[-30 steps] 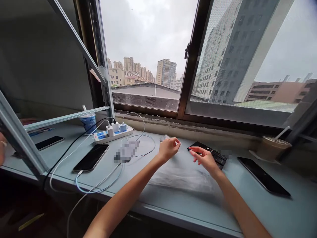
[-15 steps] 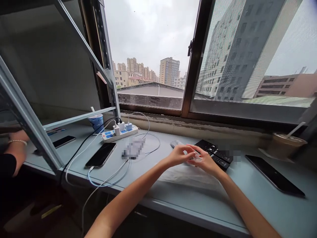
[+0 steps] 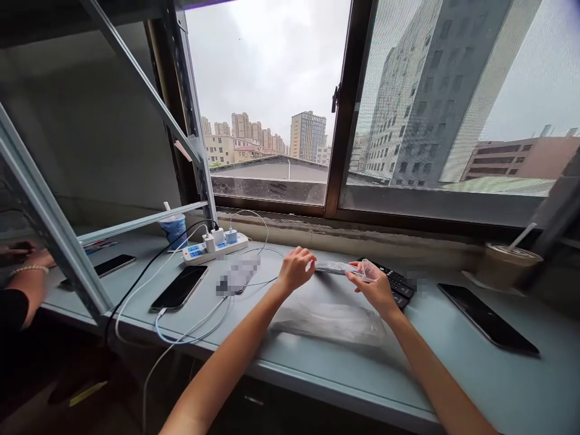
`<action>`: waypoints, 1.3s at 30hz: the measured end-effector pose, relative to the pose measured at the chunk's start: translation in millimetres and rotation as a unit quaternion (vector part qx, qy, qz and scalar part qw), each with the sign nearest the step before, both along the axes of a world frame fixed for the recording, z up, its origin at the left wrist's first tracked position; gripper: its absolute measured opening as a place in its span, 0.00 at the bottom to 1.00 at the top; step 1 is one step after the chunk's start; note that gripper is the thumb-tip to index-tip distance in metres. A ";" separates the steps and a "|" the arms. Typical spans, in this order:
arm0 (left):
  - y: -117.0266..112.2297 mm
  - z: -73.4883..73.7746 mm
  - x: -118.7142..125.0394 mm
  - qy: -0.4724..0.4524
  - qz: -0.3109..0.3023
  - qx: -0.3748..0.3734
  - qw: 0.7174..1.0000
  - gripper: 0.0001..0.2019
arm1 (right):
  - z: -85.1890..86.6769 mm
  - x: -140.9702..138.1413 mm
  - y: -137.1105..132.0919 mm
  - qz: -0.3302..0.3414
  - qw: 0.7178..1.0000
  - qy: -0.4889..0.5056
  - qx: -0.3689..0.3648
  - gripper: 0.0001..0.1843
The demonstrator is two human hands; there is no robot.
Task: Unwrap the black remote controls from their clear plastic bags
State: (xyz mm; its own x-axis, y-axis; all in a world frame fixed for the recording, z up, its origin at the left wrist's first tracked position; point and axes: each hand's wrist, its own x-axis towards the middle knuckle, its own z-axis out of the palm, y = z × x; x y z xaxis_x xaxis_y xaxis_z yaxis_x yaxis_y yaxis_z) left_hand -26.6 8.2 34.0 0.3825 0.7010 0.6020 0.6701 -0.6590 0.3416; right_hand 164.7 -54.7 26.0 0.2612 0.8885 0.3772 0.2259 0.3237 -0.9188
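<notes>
A slim clear plastic bag (image 3: 336, 266) stretches between my two hands, just above the desk. Something dark and narrow seems to lie inside it, too unclear to name. At its left end my left hand (image 3: 295, 269) is closed, thumb and fingers pinched together at the tip of the bag. My right hand (image 3: 376, 292) grips the crumpled right end between thumb and fingers. Behind that hand lie several black remote controls (image 3: 399, 284), partly covered by it. Below, more clear plastic wrapping (image 3: 333, 323) is spread flat on the desk.
To the left are a charging phone (image 3: 180, 288), a blurred-out device (image 3: 238, 275), loose cables and a power strip (image 3: 215, 249). A blue cup (image 3: 174, 232) stands by the shelf post. Rightward are a black tablet (image 3: 489, 318) and an iced drink (image 3: 507, 266). Another person's arm (image 3: 29, 284) rests far left.
My hands, close together before, have moved apart; the left went leftward. The plastic bag now shows stretched between them, and more of the wrapping below is visible. The view shifted slightly.
</notes>
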 end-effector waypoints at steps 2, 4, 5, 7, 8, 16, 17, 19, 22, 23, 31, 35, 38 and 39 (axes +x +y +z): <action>2.1 -2.8 -4.0 0.081 -0.025 0.018 0.996 0.10 | 2.0 -0.2 -0.8 -0.022 1.000 0.005 0.003 0.20; 3.5 -5.1 -6.2 0.116 -0.045 0.007 0.992 0.09 | 3.5 0.8 -1.1 -0.048 0.999 0.018 0.008 0.19; 3.8 -6.1 -6.6 0.124 -0.049 0.002 0.991 0.09 | 4.1 1.8 -1.0 -0.056 0.998 0.028 0.005 0.19; 3.6 -8.1 -6.0 0.139 -0.059 -0.008 0.988 0.10 | 5.3 4.4 -0.4 -0.051 0.997 0.052 -0.013 0.18; 3.2 -9.0 -5.3 0.145 -0.065 -0.015 0.987 0.14 | 5.9 5.7 -0.1 -0.034 0.997 0.064 -0.025 0.18; -3.9 -10.6 3.3 0.163 -0.108 0.000 0.981 0.28 | 12.2 -1.2 -8.9 0.106 0.986 0.124 -0.046 0.21; -4.8 -9.9 4.1 0.165 -0.109 0.001 0.980 0.29 | 13.3 -3.5 -11.7 0.117 0.984 0.127 -0.048 0.22; -5.9 -8.7 5.4 0.165 -0.108 0.002 0.980 0.29 | 15.5 -7.1 -16.8 0.149 0.980 0.120 -0.058 0.24; -6.2 -7.6 6.1 0.170 -0.101 0.022 0.980 0.24 | 16.6 -8.5 -20.2 0.191 0.973 0.104 -0.073 0.24; -6.0 -7.6 6.1 0.170 -0.097 0.030 0.980 0.21 | 16.2 -7.6 -19.6 0.194 0.973 0.105 -0.073 0.23; 0.2 -11.5 -1.3 0.115 0.023 -0.026 0.993 0.11 | 4.9 13.7 -1.0 0.085 0.975 0.185 -0.094 0.23; 2.4 -12.6 -6.5 0.107 0.062 -0.049 0.991 0.09 | 2.5 20.1 2.6 0.055 0.961 0.253 -0.094 0.19; 2.3 -11.6 -7.3 0.107 0.057 -0.043 0.992 0.09 | 1.4 21.3 4.1 0.037 0.965 0.236 -0.107 0.14; 2.2 -11.0 -7.2 0.109 0.052 -0.041 0.992 0.09 | 0.5 21.4 4.9 0.030 0.968 0.219 -0.115 0.13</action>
State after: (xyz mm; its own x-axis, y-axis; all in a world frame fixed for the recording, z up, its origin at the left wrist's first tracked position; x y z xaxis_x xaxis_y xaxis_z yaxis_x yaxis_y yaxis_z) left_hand -33.7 10.4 23.0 0.4201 0.7864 0.4528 0.7969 -0.5584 0.2305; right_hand 186.1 -49.9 26.6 0.2963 0.9546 0.0315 -0.2147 0.0987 -0.9717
